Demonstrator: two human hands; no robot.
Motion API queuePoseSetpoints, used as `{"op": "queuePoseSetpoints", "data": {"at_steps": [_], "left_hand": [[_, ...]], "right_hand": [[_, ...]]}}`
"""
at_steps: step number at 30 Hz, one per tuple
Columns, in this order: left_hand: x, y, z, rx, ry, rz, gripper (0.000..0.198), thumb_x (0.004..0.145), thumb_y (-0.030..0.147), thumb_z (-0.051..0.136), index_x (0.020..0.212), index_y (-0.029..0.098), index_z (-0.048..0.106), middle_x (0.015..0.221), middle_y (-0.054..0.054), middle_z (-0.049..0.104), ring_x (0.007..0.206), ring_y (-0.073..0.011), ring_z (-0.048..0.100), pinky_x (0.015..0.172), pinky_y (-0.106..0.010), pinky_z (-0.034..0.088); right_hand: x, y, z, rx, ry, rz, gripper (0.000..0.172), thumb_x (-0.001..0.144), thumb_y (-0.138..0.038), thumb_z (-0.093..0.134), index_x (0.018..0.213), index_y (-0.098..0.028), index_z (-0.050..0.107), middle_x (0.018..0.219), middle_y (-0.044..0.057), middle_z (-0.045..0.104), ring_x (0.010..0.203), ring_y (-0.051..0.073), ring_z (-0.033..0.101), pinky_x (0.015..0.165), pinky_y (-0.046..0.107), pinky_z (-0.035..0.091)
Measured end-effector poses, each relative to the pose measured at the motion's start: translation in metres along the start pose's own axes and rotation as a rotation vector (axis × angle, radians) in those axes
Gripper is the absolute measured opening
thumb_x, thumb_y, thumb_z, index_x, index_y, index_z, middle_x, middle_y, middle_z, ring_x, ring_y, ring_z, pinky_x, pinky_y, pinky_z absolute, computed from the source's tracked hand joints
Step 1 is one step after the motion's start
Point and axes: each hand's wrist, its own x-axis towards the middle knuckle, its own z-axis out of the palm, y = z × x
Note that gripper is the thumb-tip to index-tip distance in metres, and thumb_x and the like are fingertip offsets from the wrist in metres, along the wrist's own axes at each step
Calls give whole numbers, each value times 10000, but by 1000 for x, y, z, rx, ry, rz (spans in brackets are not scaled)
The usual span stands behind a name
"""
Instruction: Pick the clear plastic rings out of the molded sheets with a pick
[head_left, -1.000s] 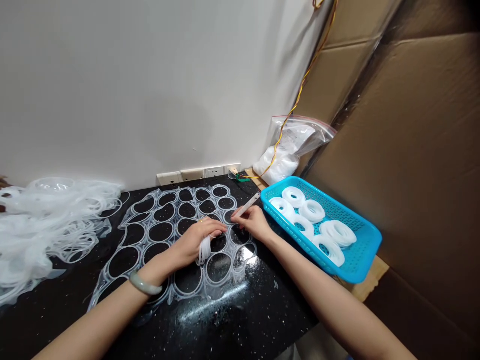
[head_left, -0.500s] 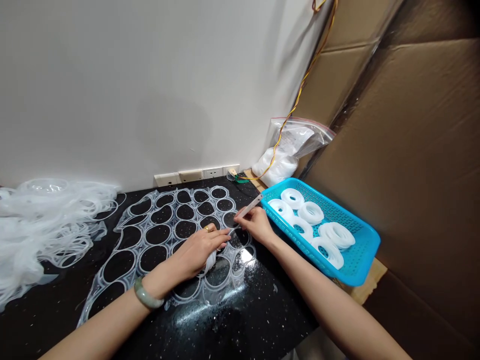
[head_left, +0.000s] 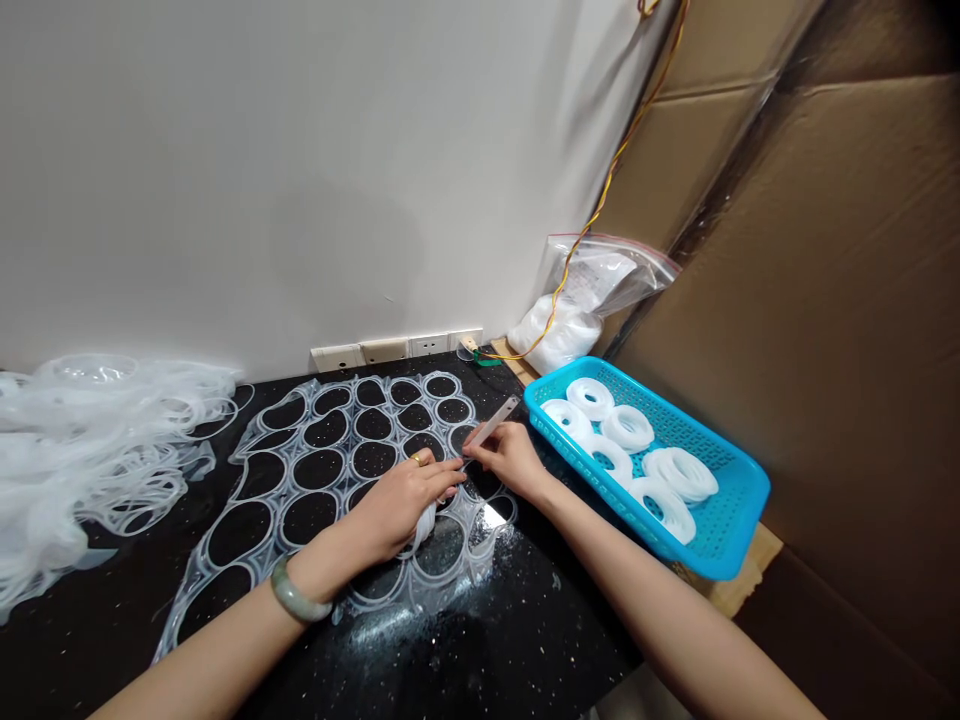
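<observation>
My left hand (head_left: 405, 495) rests on a transparent plastic sheet punched with rows of round holes (head_left: 322, 440), shut around a small bundle of white plastic rings (head_left: 424, 527). Most of the bundle is hidden by my fingers. My right hand (head_left: 510, 460) holds a slim pale craft knife (head_left: 489, 423) just beside my left fingertips. Its tip sits at the sheet's ring edges, partly hidden. Both hands are over the sheet, on a black speckled countertop (head_left: 525, 590).
A blue plastic basket (head_left: 739, 500) to the right holds several white ring coils (head_left: 666, 503). A heap of transparent plastic offcuts (head_left: 90, 450) lies at the left. Wall sockets, a zip bag, a yellow cable and cardboard sheets edge the counter's far side.
My left hand has slid down and to the right on the sheet, and the ring bundle now sits further under it. My right hand and the knife have barely moved.
</observation>
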Motion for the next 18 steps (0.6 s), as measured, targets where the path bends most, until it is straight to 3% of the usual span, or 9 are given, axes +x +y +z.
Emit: {"op": "queuePoseSetpoints", "data": {"at_steps": [4, 8, 14, 18], "left_hand": [[3, 6, -6, 25, -32, -5, 334, 973, 156, 402, 1230, 190, 613, 1242, -101, 652, 932, -232, 604, 804, -401, 496], [4, 12, -14, -1, -75, -1, 355, 959, 128, 389, 1246, 174, 592, 1252, -122, 643, 1011, -242, 620, 846, -410, 496], [2, 7, -14, -59, -46, 57, 315, 937, 134, 445, 1198, 182, 615, 1170, -115, 681, 972, -228, 659, 839, -370, 500], [0, 4, -11, -66, -31, 29, 306, 993, 183, 394, 1196, 187, 623, 1270, -123, 640, 1081, -233, 646, 901, -380, 495]], "right_hand": [[-6, -6, -2, -167, 4, -130, 86, 821, -182, 661, 793, -193, 742, 825, 37, 736, 730, 169, 659, 676, 247, 462], [-11, -9, -1, -423, 3, -229, 207, 930, -232, 547, 884, -217, 749, 955, 50, 731, 845, 173, 670, 732, 240, 450], [6, -26, -6, -923, -26, -127, 244, 927, -160, 488, 979, -197, 723, 942, 108, 714, 829, 223, 670, 685, 272, 426], [38, -49, -31, -992, 191, -48, 291, 949, -143, 424, 1034, -156, 702, 1014, 170, 696, 884, 253, 668, 732, 296, 431]]}}
